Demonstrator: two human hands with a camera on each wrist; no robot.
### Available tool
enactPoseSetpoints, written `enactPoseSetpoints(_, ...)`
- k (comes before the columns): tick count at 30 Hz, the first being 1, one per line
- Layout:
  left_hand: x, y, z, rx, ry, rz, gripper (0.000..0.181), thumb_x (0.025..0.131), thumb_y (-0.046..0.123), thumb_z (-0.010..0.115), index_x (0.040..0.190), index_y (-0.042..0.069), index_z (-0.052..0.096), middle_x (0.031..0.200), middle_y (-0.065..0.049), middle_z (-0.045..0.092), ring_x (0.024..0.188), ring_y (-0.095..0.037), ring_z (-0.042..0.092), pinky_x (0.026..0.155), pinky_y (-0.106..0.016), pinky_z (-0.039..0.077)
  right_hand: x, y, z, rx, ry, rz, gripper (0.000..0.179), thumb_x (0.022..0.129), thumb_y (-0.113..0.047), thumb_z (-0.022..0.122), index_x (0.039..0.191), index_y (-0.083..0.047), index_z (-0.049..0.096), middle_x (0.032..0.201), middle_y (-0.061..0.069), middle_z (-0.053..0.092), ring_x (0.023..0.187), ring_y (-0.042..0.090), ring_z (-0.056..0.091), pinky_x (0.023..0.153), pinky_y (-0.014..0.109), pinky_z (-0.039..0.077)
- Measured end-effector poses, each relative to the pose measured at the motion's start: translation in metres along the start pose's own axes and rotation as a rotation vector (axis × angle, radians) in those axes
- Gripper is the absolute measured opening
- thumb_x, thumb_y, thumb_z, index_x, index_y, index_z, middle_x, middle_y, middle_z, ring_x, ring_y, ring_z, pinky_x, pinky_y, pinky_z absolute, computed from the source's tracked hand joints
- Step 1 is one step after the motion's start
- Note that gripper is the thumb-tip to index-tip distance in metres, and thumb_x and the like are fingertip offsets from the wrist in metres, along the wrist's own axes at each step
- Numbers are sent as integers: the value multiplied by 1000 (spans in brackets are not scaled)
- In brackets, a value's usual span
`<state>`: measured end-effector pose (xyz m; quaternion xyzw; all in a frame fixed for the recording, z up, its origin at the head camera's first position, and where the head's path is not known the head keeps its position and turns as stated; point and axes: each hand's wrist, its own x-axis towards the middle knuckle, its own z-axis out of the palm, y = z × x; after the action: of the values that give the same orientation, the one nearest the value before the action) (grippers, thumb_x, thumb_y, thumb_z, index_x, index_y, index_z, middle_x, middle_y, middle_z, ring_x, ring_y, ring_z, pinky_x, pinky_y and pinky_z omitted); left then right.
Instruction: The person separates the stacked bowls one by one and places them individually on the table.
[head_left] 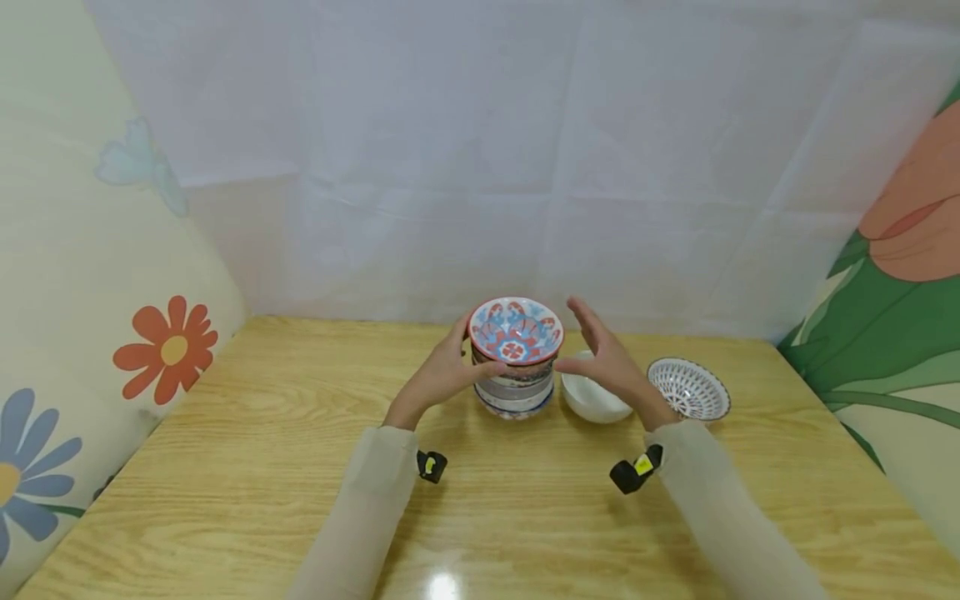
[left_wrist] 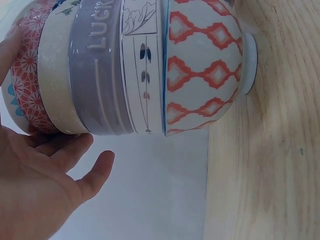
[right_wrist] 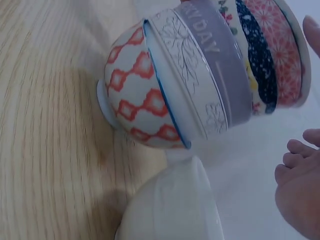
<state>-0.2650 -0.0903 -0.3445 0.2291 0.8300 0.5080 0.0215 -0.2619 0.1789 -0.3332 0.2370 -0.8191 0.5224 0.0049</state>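
Observation:
A tall stack of nested patterned bowls stands on the table, topped by a bowl (head_left: 515, 331) with a red rim and a red and blue floral inside. My left hand (head_left: 447, 371) holds this top bowl from the left, thumb across the front and fingers at its side. Below are a red-flowered bowl (left_wrist: 32, 65), a grey lettered bowl (left_wrist: 97, 65) and, lowest, a bowl with red diamonds (left_wrist: 202, 67). My right hand (head_left: 609, 360) is spread open just right of the stack, apart from it in the right wrist view, above a plain white bowl (right_wrist: 172, 207).
To the right, behind my right wrist, a white bowl with a dark dash pattern (head_left: 693, 387) sits on the wooden table (head_left: 300, 467). A white cloth (head_left: 435, 167) hangs along the table's back edge, and flower-printed cloths flank both sides.

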Motion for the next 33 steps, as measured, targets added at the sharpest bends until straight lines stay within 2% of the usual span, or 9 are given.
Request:
enactPoseSetpoints(6,1,1,1,11,7,-2,103,79,44,75,154,14,12,155,-12,28,142,-32,27,112,-57,28,9,-6,12,53,-16,-17,120,70,-55,77,154,-7,6,160,14,11,148,30,8,120,49,9)
enactPoseSetpoints(11,1,2,1,8,7,-4,103,79,44,75,154,15,12,155,-11,28,142,-31,28,112,-56,28,15,-10,19,66,-28,-30,124,66,-58,78,154,-6,8,160,16,11,148,30,10,119,52,11)
enactPoseSetpoints(16,1,2,1,10,5,-10,104,78,47,75,154,17,12,154,-12,29,142,-32,29,111,-54,31,19,-13,22,53,-37,1,127,58,-62,81,154,-12,14,159,12,16,144,31,22,117,54,19)
enactPoseSetpoints(23,1,1,1,1,9,-18,103,77,48,75,154,21,13,154,-9,31,141,-28,30,111,-54,32,20,-15,26,55,-22,44,122,58,-47,88,154,-20,17,155,14,28,137,33,36,110,51,33)
enactPoseSetpoints(28,2,1,2,6,17,-21,103,77,49,76,154,23,14,154,-8,31,141,-29,30,110,-56,31,21,-14,27,33,12,45,118,60,-42,89,153,-18,20,153,16,31,136,33,37,110,51,34)
enactPoseSetpoints(33,1,2,2,10,28,-17,103,76,49,76,154,19,16,152,-9,34,140,-30,33,109,-56,33,21,-15,29,36,18,59,115,64,-37,88,153,-18,20,154,16,28,137,32,36,111,51,33)
